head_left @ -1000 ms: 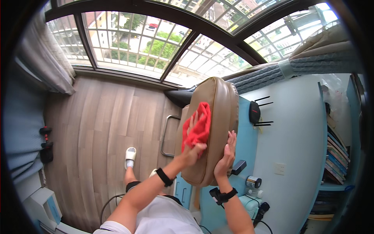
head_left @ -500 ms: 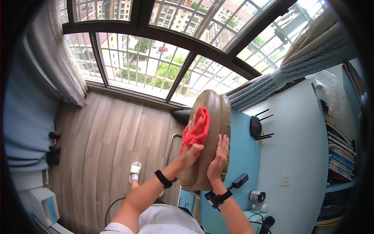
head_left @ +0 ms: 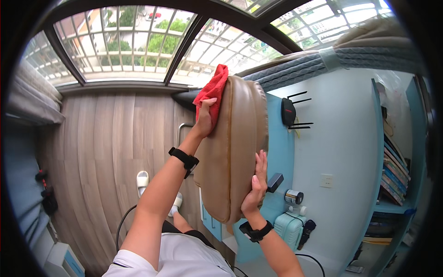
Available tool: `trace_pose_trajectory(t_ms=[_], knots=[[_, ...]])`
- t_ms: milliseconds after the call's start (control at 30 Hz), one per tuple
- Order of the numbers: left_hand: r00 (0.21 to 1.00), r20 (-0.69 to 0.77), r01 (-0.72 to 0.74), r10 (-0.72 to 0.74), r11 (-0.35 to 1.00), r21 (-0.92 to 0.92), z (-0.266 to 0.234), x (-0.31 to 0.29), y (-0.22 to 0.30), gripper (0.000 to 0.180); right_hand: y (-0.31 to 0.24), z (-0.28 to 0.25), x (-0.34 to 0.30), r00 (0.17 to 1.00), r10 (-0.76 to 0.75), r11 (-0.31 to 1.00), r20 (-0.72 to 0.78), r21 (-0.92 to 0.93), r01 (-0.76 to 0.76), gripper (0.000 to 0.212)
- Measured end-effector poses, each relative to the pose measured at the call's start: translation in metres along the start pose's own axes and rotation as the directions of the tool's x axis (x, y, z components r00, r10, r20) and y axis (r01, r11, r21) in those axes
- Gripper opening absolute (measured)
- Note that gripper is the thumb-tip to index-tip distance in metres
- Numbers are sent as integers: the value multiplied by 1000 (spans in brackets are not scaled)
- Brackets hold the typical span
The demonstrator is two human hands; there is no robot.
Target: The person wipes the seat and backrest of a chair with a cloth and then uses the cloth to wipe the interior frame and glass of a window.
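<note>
A thick brown leather-look cushion [head_left: 230, 157] with a seam along its edge stands on its side in front of me. My left hand [head_left: 206, 113] is closed on a red cloth [head_left: 214, 92] and presses it against the cushion's upper left face; part of that hand is covered by the cloth. Lower on the opposite side, my right hand [head_left: 256, 187] lies against the cushion with fingers stretched out and thumb raised. The cushion's underside is hidden.
The cushion is beside a light blue desk [head_left: 281, 138] with a black router [head_left: 289, 111], a dark box [head_left: 275, 183], a jar [head_left: 293, 197] and a mint case [head_left: 288, 231]. A bent metal tube [head_left: 180, 134] is left of it. Barred windows lie ahead; a bookshelf [head_left: 376, 184] stands right.
My left hand and the cloth have moved up to the cushion's upper left edge. My right hand is lower along its side. The view has shifted, with the cushion appearing more upright.
</note>
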State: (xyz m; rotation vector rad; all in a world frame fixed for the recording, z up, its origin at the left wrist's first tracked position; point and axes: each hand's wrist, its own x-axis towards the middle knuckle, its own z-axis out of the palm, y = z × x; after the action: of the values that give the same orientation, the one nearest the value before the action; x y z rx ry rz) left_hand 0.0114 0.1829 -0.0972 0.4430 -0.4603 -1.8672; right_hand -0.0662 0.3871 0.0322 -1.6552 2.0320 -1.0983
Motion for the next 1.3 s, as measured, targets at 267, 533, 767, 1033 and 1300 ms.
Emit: trace_pose_trajectory(t_ms=[267, 533, 767, 1033, 1300], knots=[[992, 113, 84, -63, 979, -186, -11, -130, -54, 59, 1, 4, -6, 998, 27, 998, -49, 62, -24, 60], [947, -32, 307, -321, 928, -212, 16, -287, -97, 44, 14, -1, -12, 995, -97, 993, -36, 62, 99, 58], [981, 112, 158, -156, 987, -12, -17, -257, -105, 72, 8, 7, -10, 977, -210, 976, -39, 49, 212, 55], [870, 258, -457, 421, 490, 742, 85, -139, 35, 76, 11, -3, -12, 982, -173, 981, -74, 71, 178, 55], [999, -45, 35, -15, 877, 480, 64, 16, 43, 22, -1, -4, -5, 993, -20, 996, -113, 80, 29, 56]])
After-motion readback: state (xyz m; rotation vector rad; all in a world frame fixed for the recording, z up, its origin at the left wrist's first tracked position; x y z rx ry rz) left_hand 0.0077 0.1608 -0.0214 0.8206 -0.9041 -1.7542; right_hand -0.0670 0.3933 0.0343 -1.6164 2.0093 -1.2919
